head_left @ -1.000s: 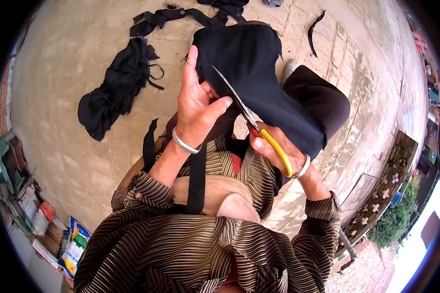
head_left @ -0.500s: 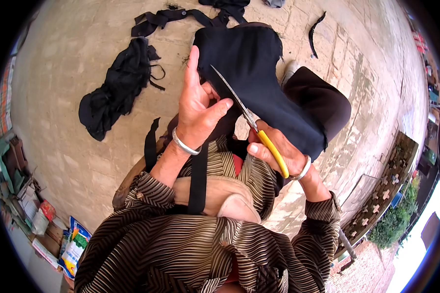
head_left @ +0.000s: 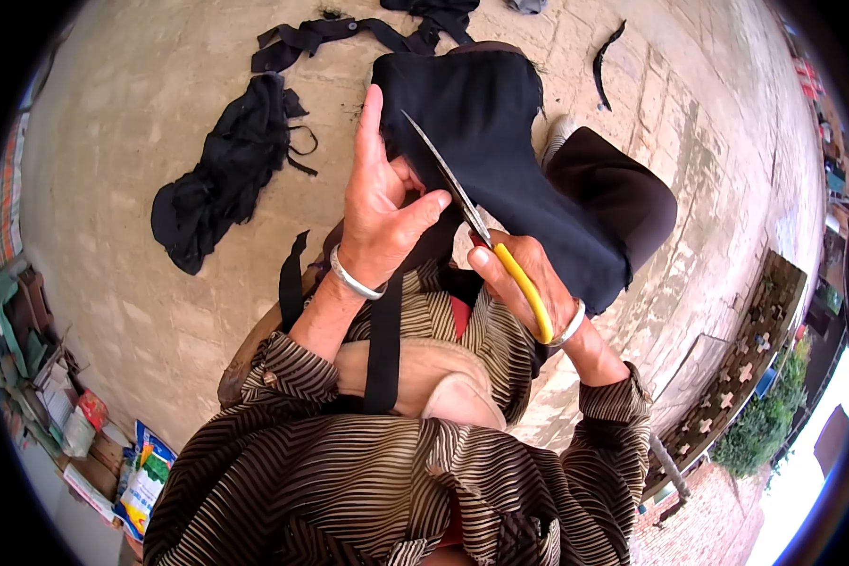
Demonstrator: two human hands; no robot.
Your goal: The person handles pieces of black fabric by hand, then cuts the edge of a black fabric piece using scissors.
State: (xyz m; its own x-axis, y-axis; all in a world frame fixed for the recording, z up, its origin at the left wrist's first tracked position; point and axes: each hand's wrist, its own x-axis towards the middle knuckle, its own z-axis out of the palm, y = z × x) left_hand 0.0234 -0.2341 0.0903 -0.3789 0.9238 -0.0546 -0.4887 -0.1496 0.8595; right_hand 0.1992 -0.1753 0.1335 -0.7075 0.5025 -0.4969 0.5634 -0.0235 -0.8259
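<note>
Black cloth (head_left: pixel 476 123) lies draped across my knees, its near edge reaching my left hand. My left hand (head_left: pixel 379 203) grips that edge with curled fingers and thumb, while the index finger points straight up along the cloth's left side. In my right hand (head_left: pixel 528 278) are scissors (head_left: pixel 522 288) with yellow handles. Their long metal blades look nearly closed and point up and left, over the cloth close to my left thumb. The cloth hides part of the lower blade.
A crumpled black fabric piece (head_left: pixel 222 174) rests on the paved ground (head_left: pixel 113 226) at the left. Dark strips (head_left: pixel 321 36) lie beyond my knees, and a thin scrap (head_left: pixel 608 64) is at the far right. A black strap (head_left: pixel 383 349) hangs over my lap.
The scissors and my right hand have shifted slightly up and left, so the blade tip reaches farther over the cloth. My left hand has barely moved.
</note>
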